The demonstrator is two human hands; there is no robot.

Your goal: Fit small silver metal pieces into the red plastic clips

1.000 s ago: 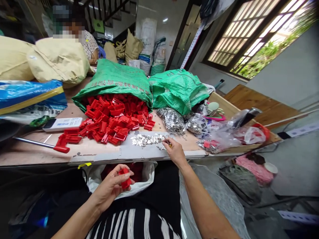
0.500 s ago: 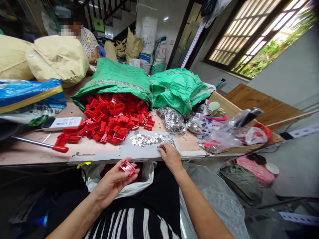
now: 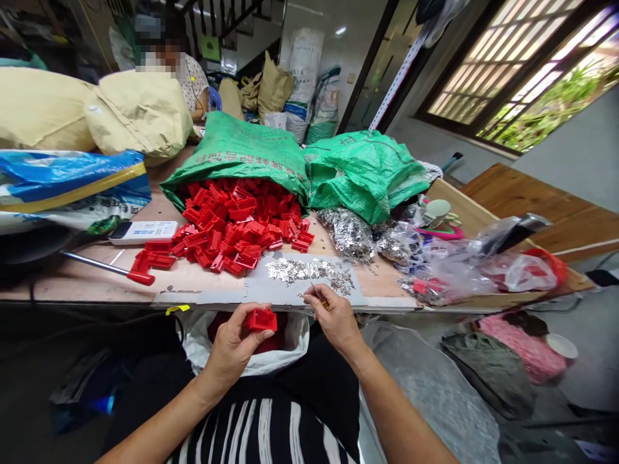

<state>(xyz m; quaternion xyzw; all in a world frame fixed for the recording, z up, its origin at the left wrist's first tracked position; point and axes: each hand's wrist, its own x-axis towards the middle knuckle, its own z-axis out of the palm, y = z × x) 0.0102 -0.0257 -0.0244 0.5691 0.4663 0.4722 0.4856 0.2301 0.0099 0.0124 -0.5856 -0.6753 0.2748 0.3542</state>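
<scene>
In my left hand (image 3: 236, 341) I grip a small red plastic housing (image 3: 263, 319), its hollow side turned up, above an open white sack (image 3: 293, 345). My right hand (image 3: 336, 322) pinches a thin pointed tool (image 3: 316, 294) with a yellowish part near the fingers. Its tip is over the front of a grey sheet (image 3: 256, 287), beside a spread of small shiny metal pieces (image 3: 309, 274). Whether a metal piece sits at the tip is too small to tell. Behind the sheet lies a heap of similar red housings (image 3: 227, 225), spilling from a green woven bag (image 3: 246, 145).
A second green bag (image 3: 362, 171) and clear bags of metal pieces (image 3: 348, 233) lie to the right, near a wooden tray (image 3: 464, 200) with plastic bags. At left are a white box-like device (image 3: 144, 232) and a red-handled rod (image 3: 140, 277). Another person (image 3: 193, 84) sits across the table.
My left hand has turned the red housing, hollow side up, and closed its fingers around it. My right hand has lifted slightly from the metal pieces with the tool. The view has shifted left.
</scene>
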